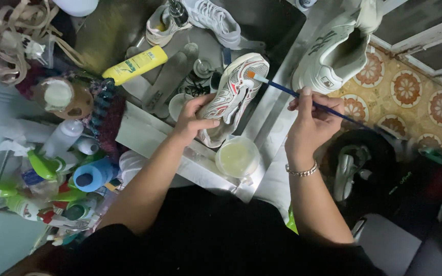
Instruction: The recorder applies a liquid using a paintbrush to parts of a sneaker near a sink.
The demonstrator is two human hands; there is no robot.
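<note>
Left hand (193, 118) grips white-and-red sneaker (233, 97) at its heel, over the steel sink (272, 30) edge. Right hand (311, 121) pinches blue-handled brush (303, 98), bristles touching the sneaker's toe. Tight room: round cup of pale liquid (237, 157) sits just near of the sneaker on the sink rim. Bottle clutter crowds the left; yellow bottle (135, 65) lies far-left. Patterned floor tiles (405, 89) right. Sneakers visible: four, one big white (333, 51) far-right.

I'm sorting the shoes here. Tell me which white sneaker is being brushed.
The white mesh sneaker with red trim, gripped by the left hand while the right hand holds the blue-handled brush against its toe. The plain white sneakers at the top and right lie untouched.
</note>
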